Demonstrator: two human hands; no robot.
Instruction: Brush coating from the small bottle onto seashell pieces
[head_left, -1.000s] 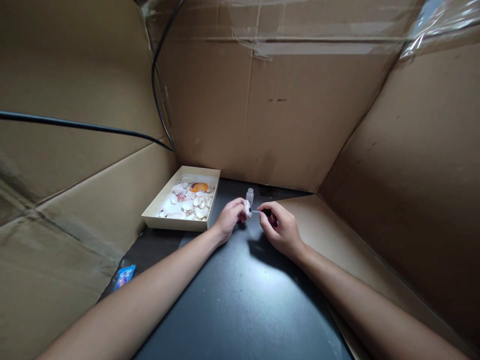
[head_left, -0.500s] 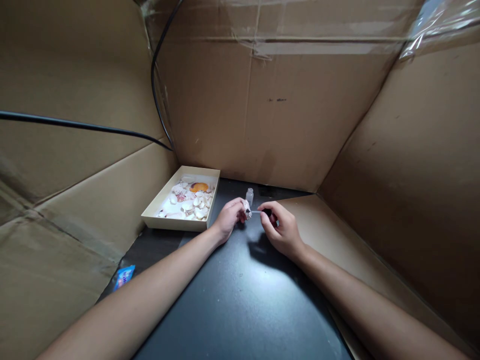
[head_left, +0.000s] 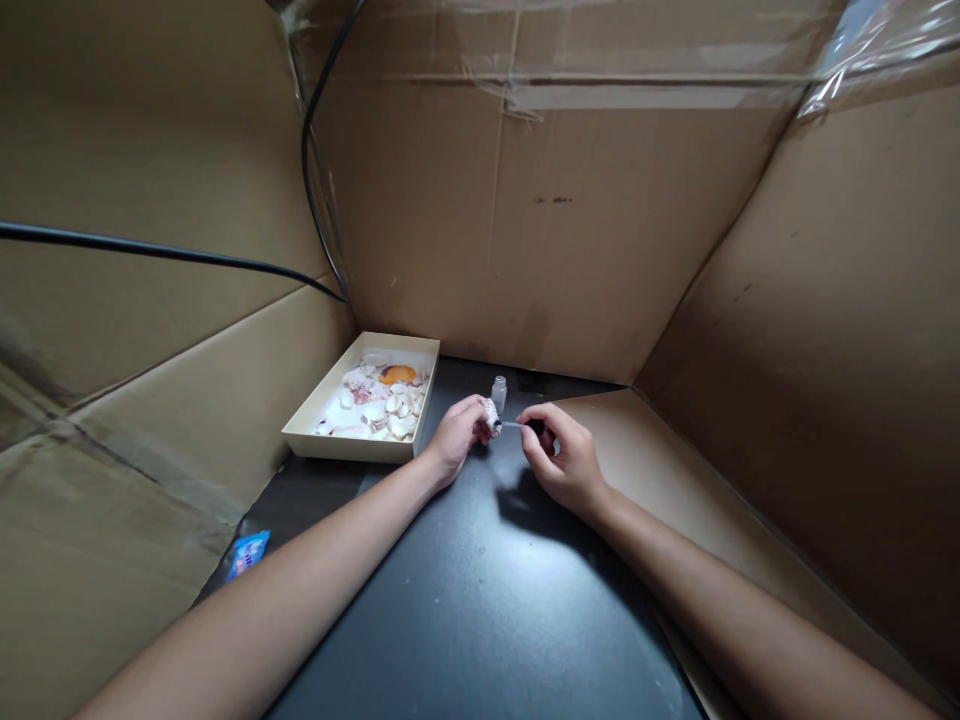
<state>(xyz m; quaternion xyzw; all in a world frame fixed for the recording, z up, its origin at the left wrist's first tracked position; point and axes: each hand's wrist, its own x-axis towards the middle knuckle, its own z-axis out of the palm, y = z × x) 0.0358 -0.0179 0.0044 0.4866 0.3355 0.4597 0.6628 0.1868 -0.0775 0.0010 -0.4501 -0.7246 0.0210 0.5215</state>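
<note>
My left hand [head_left: 459,438] pinches a small whitish, speckled seashell [head_left: 491,415] between thumb and fingers. Opposite it, the thumb and index finger of my right hand [head_left: 561,452] close on a thin, pale translucent stick [head_left: 510,424]. The stick points left, its tip at a dark spot on the shell; whether it goes inside is too small to tell. Just behind the shell stands a small clear bottle [head_left: 499,392], upright and without a cap. My right hand's other fingers are curled and partly hidden.
A cream tray [head_left: 352,449] of shells, one of them orange [head_left: 397,374], lies left of my hands on the dark table [head_left: 480,620]. A blue packet [head_left: 247,553] rests near my left forearm. Cardboard walls [head_left: 570,260] surround the table, and a black cable [head_left: 150,246] crosses at left.
The shell has turned slightly in my left hand, and the stick's angle has shifted a little. Both hands otherwise keep their places; the tray and bottle have not moved.
</note>
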